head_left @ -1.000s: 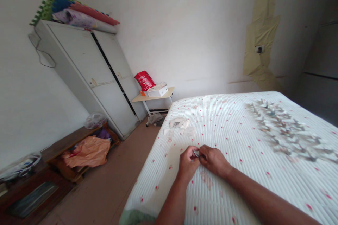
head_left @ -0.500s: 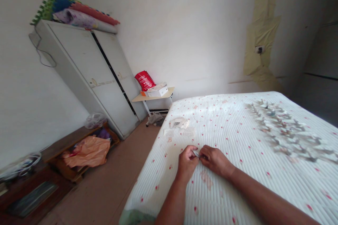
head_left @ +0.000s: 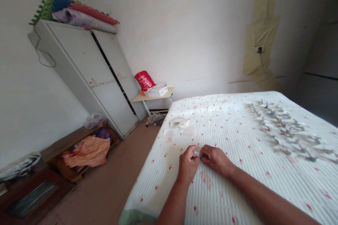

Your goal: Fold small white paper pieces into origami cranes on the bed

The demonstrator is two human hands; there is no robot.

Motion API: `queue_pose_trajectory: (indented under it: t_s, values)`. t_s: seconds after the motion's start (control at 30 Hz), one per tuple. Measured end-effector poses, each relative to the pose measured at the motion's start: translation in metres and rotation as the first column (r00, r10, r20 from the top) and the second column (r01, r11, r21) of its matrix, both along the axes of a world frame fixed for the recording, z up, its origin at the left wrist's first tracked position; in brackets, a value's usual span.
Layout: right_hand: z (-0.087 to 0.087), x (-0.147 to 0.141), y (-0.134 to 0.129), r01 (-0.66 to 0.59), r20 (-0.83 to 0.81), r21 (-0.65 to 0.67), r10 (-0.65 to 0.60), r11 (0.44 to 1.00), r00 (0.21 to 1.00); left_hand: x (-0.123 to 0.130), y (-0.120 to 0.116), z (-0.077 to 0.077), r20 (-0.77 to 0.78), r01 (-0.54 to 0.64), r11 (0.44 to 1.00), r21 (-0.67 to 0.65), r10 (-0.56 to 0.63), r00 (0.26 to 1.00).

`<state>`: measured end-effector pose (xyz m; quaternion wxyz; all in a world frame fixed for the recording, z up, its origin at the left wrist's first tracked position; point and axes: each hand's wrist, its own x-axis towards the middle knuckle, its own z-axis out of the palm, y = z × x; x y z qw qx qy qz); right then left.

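Observation:
My left hand (head_left: 188, 164) and my right hand (head_left: 216, 160) rest close together on a white ribbed mattress cover (head_left: 227, 190) with small red dots. Between their fingertips is a small silvery packet (head_left: 196, 154), mostly hidden by my fingers, and both hands pinch it. Ahead of my hands lie several pieces of white paper (head_left: 179, 123). Far to the right, a large patch of small grey-and-white folded pieces (head_left: 280, 130) lies in rows on the cover.
Left of the bed is a brown floor (head_left: 111, 179), with a wooden bench (head_left: 71, 147) holding an orange plastic bag (head_left: 86, 152). A grey wardrobe (head_left: 89, 77) stands beyond it. A small table (head_left: 151, 96) holds a red bag (head_left: 144, 80) and a white box (head_left: 157, 91).
My right hand has shifted slightly to the right. The small packet remains pinched between my fingers, and the papers on the cover have not moved.

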<state>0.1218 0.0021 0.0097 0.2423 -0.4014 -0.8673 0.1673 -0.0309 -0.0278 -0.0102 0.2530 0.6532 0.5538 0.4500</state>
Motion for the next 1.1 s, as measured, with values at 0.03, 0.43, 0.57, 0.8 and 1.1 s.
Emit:
queue_pose_trajectory:
  t_s: [0.03,0.43,0.57,0.8,1.1]
  values:
    - [0.0,0.0,0.0,-0.003,0.001,0.008,0.003,1.0,1.0,0.0,0.0,0.001,-0.002,0.0,1.0,0.0,0.0,1.0]
    - [-0.001,-0.005,-0.004,0.01,0.05,0.08,-0.014,0.997,0.999,0.002,0.0,0.004,0.02,-0.028,1.0,0.003,0.028,0.999]
    - [-0.001,-0.006,-0.004,0.014,0.079,0.115,-0.024,0.993,0.997,0.003,0.0,0.006,0.101,-0.025,0.999,-0.027,0.028,0.995]
    - [0.001,-0.005,-0.003,-0.031,-0.055,0.029,0.032,0.999,0.998,0.002,0.001,0.006,0.211,-0.022,0.997,-0.074,0.037,0.977]
    - [-0.006,-0.006,0.001,-0.044,-0.139,-0.004,0.043,0.999,0.989,0.003,0.0,0.012,0.272,-0.009,0.995,-0.102,0.036,0.962]
